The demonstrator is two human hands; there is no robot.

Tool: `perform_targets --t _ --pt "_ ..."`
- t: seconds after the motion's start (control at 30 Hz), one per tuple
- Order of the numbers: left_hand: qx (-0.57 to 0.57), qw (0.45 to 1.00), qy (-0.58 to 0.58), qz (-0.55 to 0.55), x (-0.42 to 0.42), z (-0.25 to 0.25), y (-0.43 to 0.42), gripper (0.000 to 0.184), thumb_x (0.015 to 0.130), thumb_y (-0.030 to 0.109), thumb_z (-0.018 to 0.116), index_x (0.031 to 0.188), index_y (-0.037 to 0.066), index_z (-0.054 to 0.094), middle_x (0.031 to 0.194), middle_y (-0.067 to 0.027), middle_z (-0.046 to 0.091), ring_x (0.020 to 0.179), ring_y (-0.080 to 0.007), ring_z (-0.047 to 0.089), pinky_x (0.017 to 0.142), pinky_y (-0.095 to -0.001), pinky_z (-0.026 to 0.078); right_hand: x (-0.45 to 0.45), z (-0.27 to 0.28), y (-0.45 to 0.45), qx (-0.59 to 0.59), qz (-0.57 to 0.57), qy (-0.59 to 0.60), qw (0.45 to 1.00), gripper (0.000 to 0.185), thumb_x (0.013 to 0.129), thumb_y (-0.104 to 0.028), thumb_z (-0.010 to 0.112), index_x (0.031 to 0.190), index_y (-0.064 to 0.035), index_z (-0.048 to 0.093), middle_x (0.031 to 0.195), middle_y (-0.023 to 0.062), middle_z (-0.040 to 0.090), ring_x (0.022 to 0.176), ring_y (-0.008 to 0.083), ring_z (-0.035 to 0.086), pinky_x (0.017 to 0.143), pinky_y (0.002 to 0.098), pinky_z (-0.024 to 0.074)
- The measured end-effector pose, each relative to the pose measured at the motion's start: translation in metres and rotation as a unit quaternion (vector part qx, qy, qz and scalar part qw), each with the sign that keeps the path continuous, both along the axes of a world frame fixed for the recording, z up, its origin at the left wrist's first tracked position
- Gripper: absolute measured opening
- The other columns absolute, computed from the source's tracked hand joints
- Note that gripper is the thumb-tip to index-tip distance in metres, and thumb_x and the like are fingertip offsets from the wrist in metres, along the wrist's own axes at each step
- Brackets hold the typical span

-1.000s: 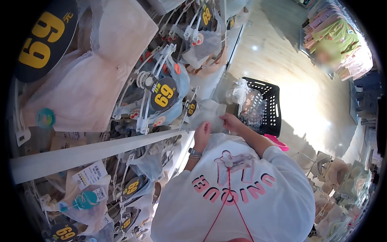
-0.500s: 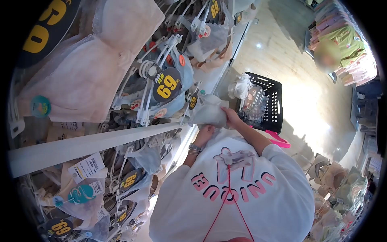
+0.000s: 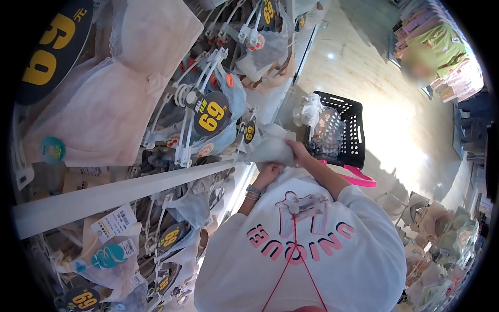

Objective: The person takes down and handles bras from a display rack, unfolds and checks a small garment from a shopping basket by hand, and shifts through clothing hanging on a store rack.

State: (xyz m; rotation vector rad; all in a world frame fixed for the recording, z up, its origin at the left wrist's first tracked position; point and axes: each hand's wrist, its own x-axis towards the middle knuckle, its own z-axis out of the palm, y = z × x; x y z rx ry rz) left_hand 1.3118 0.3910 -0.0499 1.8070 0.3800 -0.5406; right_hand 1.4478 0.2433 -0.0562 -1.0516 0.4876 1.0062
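Note:
A pale grey bra [image 3: 273, 148] hangs at the end of the rack, in front of my chest. My right hand [image 3: 298, 152] grips its right edge, fingers closed on the fabric. Below the cup, my left hand [image 3: 267, 176] is curled at the bra's lower edge; its fingertips are partly hidden. A watch and bracelets circle my left wrist. Just left of the bra is a small round black price tag [image 3: 249, 131] marked 69.
Bras on white hangers fill the rack to the left, with a larger 69 sign [image 3: 211, 114] and a white rail [image 3: 125, 190]. A black shopping basket [image 3: 353, 132] with a pink handle [image 3: 358, 179] holds wrapped items. More clothes [image 3: 434, 57] hang far right.
The view has shifted slightly. My left hand sits a little lower against the bra, whose cup is turned slightly; my right hand keeps its grip.

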Motion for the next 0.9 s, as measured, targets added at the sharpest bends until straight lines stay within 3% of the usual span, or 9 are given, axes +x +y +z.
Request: perform_targets --t 0.1,0.2,0.3,0.4,0.6,0.67,0.8,0.9 --pt "-0.046 0.998 0.042 -0.014 0.009 0.012 -0.003 0.05 0.089 0.036 0.06 0.114 -0.007 0.052 0.09 -0.0104 0.065 0.082 -0.0137 0.06 0.075 -0.0266 0.048 -0.004 0.015 0.002 0.047 -0.023 0.031 0.998 0.04 0.089 -0.023 0.054 0.121 0.0019 0.047 0.114 0.0139 0.057 0.104 0.0258 0.058 0.091 0.0393 0.0475" --pt "-0.147 0.987 0.052 0.04 0.011 0.033 -0.011 0.072 0.081 0.044 0.067 0.121 -0.01 0.041 0.092 -0.0149 0.065 0.084 -0.0218 0.062 0.079 -0.0298 0.048 -0.008 0.033 0.005 0.121 -0.025 0.048 0.991 0.04 0.09 -0.019 0.052 0.123 0.0028 0.044 0.118 0.0151 0.055 0.106 0.0273 0.057 0.094 0.0407 0.0458" --pt "-0.006 0.991 -0.063 0.119 0.0 -0.001 -0.024 0.09 0.074 0.047 0.072 0.127 -0.012 0.028 0.093 -0.0169 0.063 0.085 -0.0248 0.062 0.079 -0.032 0.049 -0.013 0.032 0.013 0.206 -0.017 0.056 0.977 0.04 0.091 -0.015 0.049 0.125 0.0035 0.041 0.12 0.0164 0.053 0.108 0.0286 0.056 0.097 0.0425 0.0442" --pt "0.034 0.989 -0.088 0.111 0.001 -0.015 -0.023 0.083 0.075 0.045 0.071 0.125 -0.012 0.034 0.094 -0.0182 0.062 0.085 -0.0265 0.062 0.079 -0.0345 0.049 -0.019 0.037 0.018 0.226 -0.001 0.076 0.971 0.042 0.09 -0.012 0.05 0.128 0.0028 0.039 0.122 0.016 0.052 0.11 0.0287 0.055 0.099 0.0438 0.0427" --pt "0.032 0.983 -0.024 0.18 0.003 -0.017 -0.026 0.047 0.085 0.028 0.053 0.116 -0.007 0.049 0.094 -0.0209 0.064 0.085 -0.0293 0.064 0.073 -0.0356 0.05 -0.027 0.061 0.024 0.207 -0.022 0.061 0.976 0.044 0.089 -0.007 0.052 0.129 0.0011 0.038 0.125 0.0142 0.051 0.115 0.0269 0.052 0.099 0.0413 0.0427" --pt "-0.019 0.974 0.044 0.22 0.003 -0.016 -0.025 0.039 0.085 0.027 0.05 0.106 -0.006 0.056 0.089 -0.0201 0.066 0.08 -0.0297 0.065 0.071 -0.0364 0.05 -0.025 0.055 0.026 0.203 -0.03 0.054 0.977 0.042 0.088 -0.007 0.053 0.128 0.0003 0.04 0.123 0.0129 0.053 0.114 0.0253 0.053 0.099 0.0396 0.0426" --pt "-0.017 0.98 0.046 0.192 -0.004 -0.02 -0.018 0.037 0.085 0.028 0.048 0.084 -0.004 0.067 0.077 -0.0189 0.067 0.072 -0.0293 0.066 0.07 -0.0378 0.049 -0.018 0.032 0.026 0.18 -0.061 0.041 0.981 0.038 0.088 -0.008 0.054 0.124 0.0 0.044 0.12 0.0113 0.055 0.112 0.0234 0.054 0.1 0.037 0.0414" --pt "0.03 0.99 0.057 0.125 -0.006 -0.012 -0.016 0.039 0.084 0.029 0.047 0.076 -0.002 0.068 0.073 -0.0189 0.067 0.071 -0.0285 0.066 0.07 -0.0382 0.049 -0.015 0.018 0.022 0.173 -0.074 0.044 0.981 0.037 0.088 -0.009 0.054 0.123 0.0003 0.046 0.119 0.011 0.056 0.112 0.0232 0.054 0.1 0.0367 0.041"
